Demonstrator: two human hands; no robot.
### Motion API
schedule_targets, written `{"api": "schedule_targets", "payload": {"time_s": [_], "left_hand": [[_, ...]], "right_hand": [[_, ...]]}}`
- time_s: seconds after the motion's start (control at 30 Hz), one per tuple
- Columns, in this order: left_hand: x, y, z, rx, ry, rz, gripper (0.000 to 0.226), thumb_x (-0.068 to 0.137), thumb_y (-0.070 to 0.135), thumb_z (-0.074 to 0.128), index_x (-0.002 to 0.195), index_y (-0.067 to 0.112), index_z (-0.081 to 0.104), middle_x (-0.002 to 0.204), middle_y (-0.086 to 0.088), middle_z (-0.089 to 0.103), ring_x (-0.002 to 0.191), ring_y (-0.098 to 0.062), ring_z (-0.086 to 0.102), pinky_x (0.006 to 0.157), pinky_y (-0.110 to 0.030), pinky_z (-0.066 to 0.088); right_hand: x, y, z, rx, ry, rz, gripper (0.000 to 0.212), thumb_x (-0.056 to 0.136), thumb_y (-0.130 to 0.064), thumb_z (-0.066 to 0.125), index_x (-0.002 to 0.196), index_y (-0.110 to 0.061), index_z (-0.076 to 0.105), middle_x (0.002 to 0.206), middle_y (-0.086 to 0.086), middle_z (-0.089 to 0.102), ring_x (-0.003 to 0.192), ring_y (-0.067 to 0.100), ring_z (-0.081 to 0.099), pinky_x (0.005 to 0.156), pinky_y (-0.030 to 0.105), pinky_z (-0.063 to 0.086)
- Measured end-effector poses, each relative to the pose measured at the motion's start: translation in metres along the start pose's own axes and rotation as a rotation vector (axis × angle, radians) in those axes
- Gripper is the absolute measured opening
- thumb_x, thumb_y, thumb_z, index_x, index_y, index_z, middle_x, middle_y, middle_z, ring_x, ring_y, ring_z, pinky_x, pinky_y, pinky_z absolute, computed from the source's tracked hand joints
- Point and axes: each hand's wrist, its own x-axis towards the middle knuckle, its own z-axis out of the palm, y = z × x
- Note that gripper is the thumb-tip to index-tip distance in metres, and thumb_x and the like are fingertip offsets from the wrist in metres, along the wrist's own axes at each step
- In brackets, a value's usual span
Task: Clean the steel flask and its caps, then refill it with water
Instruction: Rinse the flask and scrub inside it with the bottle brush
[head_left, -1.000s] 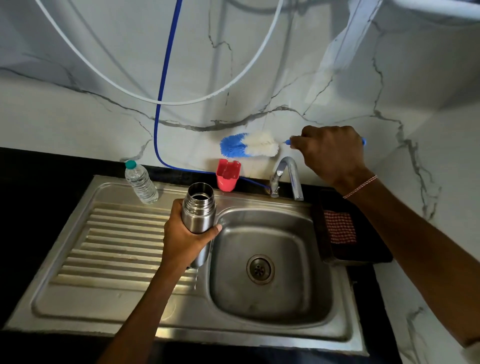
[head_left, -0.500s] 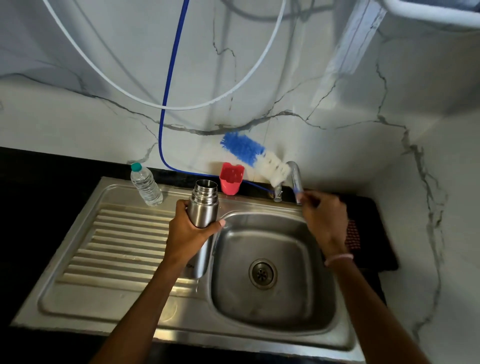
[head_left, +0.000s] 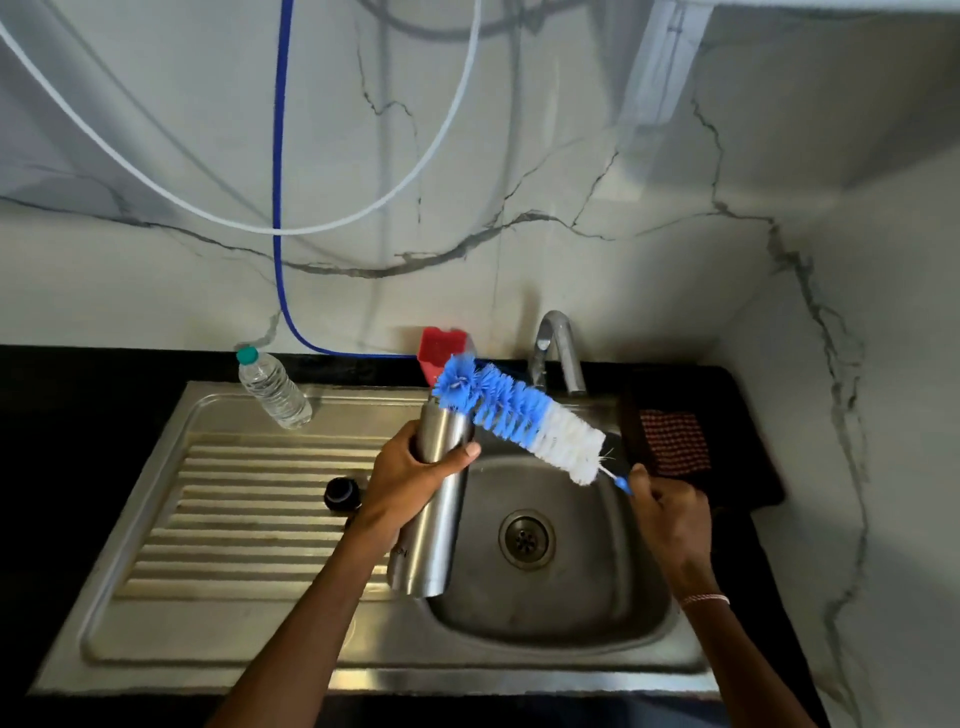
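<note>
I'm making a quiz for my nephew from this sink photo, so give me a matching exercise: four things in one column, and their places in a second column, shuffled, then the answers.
Things:
1. tall cylindrical steel flask
2. blue and white bristle bottle brush
3. clear plastic water bottle with green cap
4. small dark round cap

Places:
A. lying on the ribbed drainboard
B. in the left hand's grip
C. standing at the back corner of the drainboard
D. held by its handle in the right hand

Pairs: 1-B, 2-D, 3-C, 4-A
</note>
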Motion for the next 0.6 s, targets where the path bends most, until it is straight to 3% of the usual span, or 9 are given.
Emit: {"api": "schedule_targets", "payload": {"time_s": [0.07, 0.13, 0.27, 0.37, 0.47, 0.6], "left_hand": [[-0.002, -0.003, 0.012, 0.045, -0.015, 0.005, 0.045, 0.074, 0.045, 0.090, 0.108, 0.027, 0.068, 0.092, 0.006, 0.077, 0.085, -0.011, 0.073, 0.076, -0.027, 0.054], [-0.006, -0.005, 0.025, 0.129, -0.055, 0.043, 0.043, 0.079, 0.044, 0.086, 0.113, 0.029, 0.065, 0.094, 0.008, 0.076, 0.085, -0.008, 0.072, 0.072, -0.020, 0.052], [-0.012, -0.003, 0.042, 0.285, -0.118, 0.124, 0.050, 0.075, 0.037, 0.087, 0.117, 0.034, 0.060, 0.103, 0.013, 0.073, 0.087, 0.003, 0.069, 0.072, -0.014, 0.052], [-0.011, -0.005, 0.040, 0.199, -0.059, 0.024, 0.060, 0.065, 0.022, 0.094, 0.113, 0.028, 0.058, 0.100, 0.005, 0.074, 0.084, -0.005, 0.072, 0.074, -0.023, 0.058], [-0.012, -0.006, 0.031, 0.166, -0.055, -0.052, 0.069, 0.059, 0.019, 0.097, 0.112, 0.024, 0.052, 0.100, -0.001, 0.073, 0.088, -0.017, 0.073, 0.078, -0.036, 0.060], [-0.020, -0.003, 0.044, 0.299, -0.121, -0.033, 0.067, 0.064, 0.023, 0.093, 0.115, 0.022, 0.050, 0.100, 0.003, 0.068, 0.085, -0.013, 0.070, 0.073, -0.032, 0.058]], "right_hand": [[0.000, 0.005, 0.006, -0.071, 0.033, 0.022, 0.058, 0.090, -0.049, 0.048, 0.052, -0.006, 0.058, 0.048, 0.008, 0.054, 0.054, 0.032, 0.056, 0.054, 0.031, 0.033], [0.000, 0.002, 0.012, -0.107, 0.070, 0.004, 0.050, 0.095, -0.039, 0.057, 0.061, -0.004, 0.066, 0.059, 0.014, 0.064, 0.062, 0.037, 0.062, 0.058, 0.030, 0.033], [0.001, -0.017, 0.024, -0.106, 0.119, -0.064, 0.044, 0.093, -0.032, 0.064, 0.058, -0.006, 0.068, 0.055, 0.012, 0.063, 0.055, 0.035, 0.061, 0.054, 0.028, 0.034], [0.003, -0.001, 0.015, -0.128, 0.120, 0.017, 0.039, 0.093, -0.035, 0.065, 0.065, -0.007, 0.071, 0.063, 0.014, 0.067, 0.065, 0.038, 0.064, 0.059, 0.032, 0.040], [-0.001, 0.024, 0.000, -0.119, 0.109, 0.063, 0.042, 0.093, -0.038, 0.060, 0.066, -0.009, 0.072, 0.067, 0.014, 0.069, 0.071, 0.039, 0.066, 0.066, 0.036, 0.046], [0.006, 0.000, 0.006, -0.149, 0.137, -0.011, 0.046, 0.089, -0.043, 0.055, 0.067, -0.007, 0.073, 0.065, 0.017, 0.068, 0.066, 0.040, 0.066, 0.061, 0.036, 0.048]]}}
